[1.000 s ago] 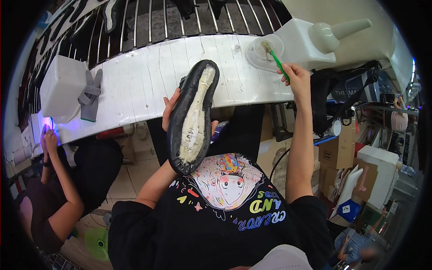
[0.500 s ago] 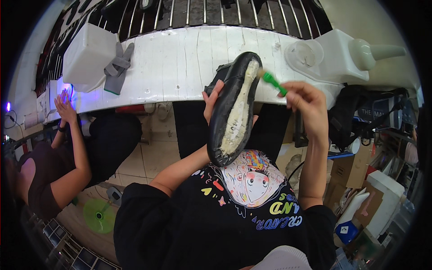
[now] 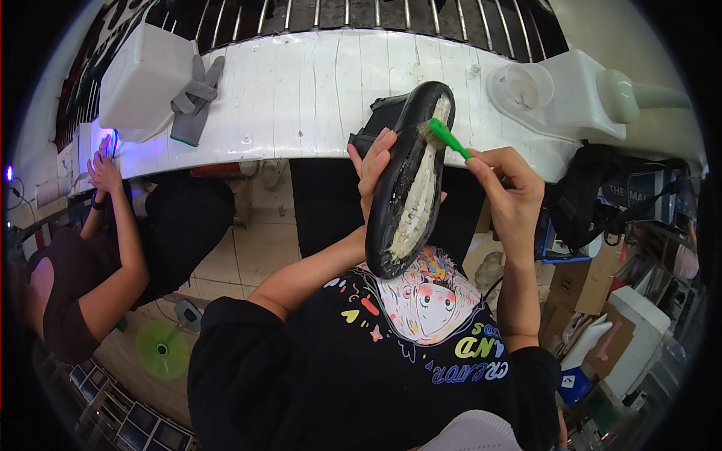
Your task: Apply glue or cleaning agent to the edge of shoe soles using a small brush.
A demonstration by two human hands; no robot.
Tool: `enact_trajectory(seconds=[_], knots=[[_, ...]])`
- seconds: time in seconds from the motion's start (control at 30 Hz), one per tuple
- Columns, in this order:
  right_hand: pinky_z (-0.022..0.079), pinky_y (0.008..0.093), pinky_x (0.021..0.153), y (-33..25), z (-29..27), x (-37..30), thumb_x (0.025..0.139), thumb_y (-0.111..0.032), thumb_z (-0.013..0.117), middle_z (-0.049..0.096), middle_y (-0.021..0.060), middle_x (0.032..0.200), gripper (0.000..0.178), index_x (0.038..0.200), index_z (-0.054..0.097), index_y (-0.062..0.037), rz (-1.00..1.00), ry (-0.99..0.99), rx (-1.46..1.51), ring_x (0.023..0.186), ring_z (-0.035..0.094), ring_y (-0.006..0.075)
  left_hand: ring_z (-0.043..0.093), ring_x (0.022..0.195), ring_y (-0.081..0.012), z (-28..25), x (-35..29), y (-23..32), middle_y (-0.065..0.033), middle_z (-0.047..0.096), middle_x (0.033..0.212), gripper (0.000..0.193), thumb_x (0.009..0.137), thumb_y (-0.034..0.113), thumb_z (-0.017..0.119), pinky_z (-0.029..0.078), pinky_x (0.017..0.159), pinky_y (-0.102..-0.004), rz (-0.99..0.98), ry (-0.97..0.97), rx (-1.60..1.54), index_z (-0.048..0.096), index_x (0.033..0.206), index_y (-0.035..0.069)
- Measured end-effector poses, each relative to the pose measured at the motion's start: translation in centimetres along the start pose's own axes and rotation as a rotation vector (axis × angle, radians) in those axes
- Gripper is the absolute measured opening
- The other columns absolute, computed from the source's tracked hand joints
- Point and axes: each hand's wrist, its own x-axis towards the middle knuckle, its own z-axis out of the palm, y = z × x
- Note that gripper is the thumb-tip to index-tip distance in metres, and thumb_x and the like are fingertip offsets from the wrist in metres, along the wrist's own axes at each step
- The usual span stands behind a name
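Note:
My left hand [image 3: 370, 167] grips a black shoe upper [image 3: 392, 180] from its left side, with the underside turned up toward me. A pale, rough strip [image 3: 418, 197] runs along the middle of that underside. The shoe is held tilted above the bench's near edge, its lower end close to my shirt. Between the thumb and fingers of my right hand [image 3: 511, 180] is a small green-handled brush [image 3: 450, 138]. Its bristles meet the underside near the upper part of the pale strip. Part of my left hand is hidden behind the shoe.
On the white bench [image 3: 278, 98] stand a white container [image 3: 147, 79] with grey gloves [image 3: 197, 101] beside it, and at right a clear tub [image 3: 520, 89] next to a white jug [image 3: 579, 94]. A metal roller rack [image 3: 376, 15] lies beyond. Another person [image 3: 98, 263] sits at left.
The shoe has shifted right and rolled somewhat, showing more of its left side. The brush has moved from the right edge near the top onto the underside, lower along the strip.

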Motion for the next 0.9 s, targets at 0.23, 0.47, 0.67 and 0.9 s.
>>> enact_trajectory(seconds=[0.23, 0.47, 0.67, 0.9], knots=[[0.045, 0.0233, 0.063, -1.6, -1.1, -1.8, 0.071, 0.004, 0.071, 0.065, 0.0095, 0.076, 0.009, 0.079, 0.066, 0.0064, -0.150, -0.232, 0.212, 0.070, 0.061, 0.0141, 0.039, 0.129, -0.0356, -0.2, -1.2, -1.6, -0.0201, 0.041, 0.135, 0.087, 0.069, 0.026, 0.082, -0.007, 0.107, -0.0604, 0.052, -0.022, -0.086, 0.027, 0.135, 0.012], [0.033, 0.0203, 0.049, 1.8, -0.3, 1.4, 0.080, -0.008, 0.071, 0.062, 0.0030, 0.066, 0.011, 0.084, 0.069, 0.0028, 0.053, -0.082, 0.049, 0.054, 0.044, 0.0045, 0.038, 0.129, -0.0364, 0.0, -0.3, -0.6, -0.0234, 0.038, 0.135, 0.090, 0.069, 0.026, 0.082, -0.003, 0.109, -0.0579, 0.080, -0.056, 0.026, 0.023, 0.135, 0.008], [0.024, 0.0236, 0.045, 4.4, 0.0, 5.6, 0.081, -0.017, 0.071, 0.050, 0.0000, 0.054, 0.015, 0.084, 0.071, -0.0028, -0.025, 0.153, -0.116, 0.051, 0.032, 0.0043, 0.036, 0.131, -0.0357, 0.0, -0.1, -0.6, -0.0266, 0.037, 0.135, 0.093, 0.069, 0.027, 0.081, 0.000, 0.110, -0.0568, 0.106, -0.089, 0.072, 0.021, 0.136, 0.006], [0.026, 0.0225, 0.047, 1.9, -1.7, 2.0, 0.081, -0.013, 0.071, 0.055, -0.0031, 0.058, 0.012, 0.083, 0.071, -0.0011, 0.051, -0.173, -0.023, 0.053, 0.034, 0.0021, 0.037, 0.131, -0.0344, -0.4, -0.4, -1.0, -0.0237, 0.039, 0.136, 0.089, 0.070, 0.026, 0.081, -0.003, 0.109, -0.0579, 0.099, -0.097, 0.014, 0.023, 0.136, 0.008]])
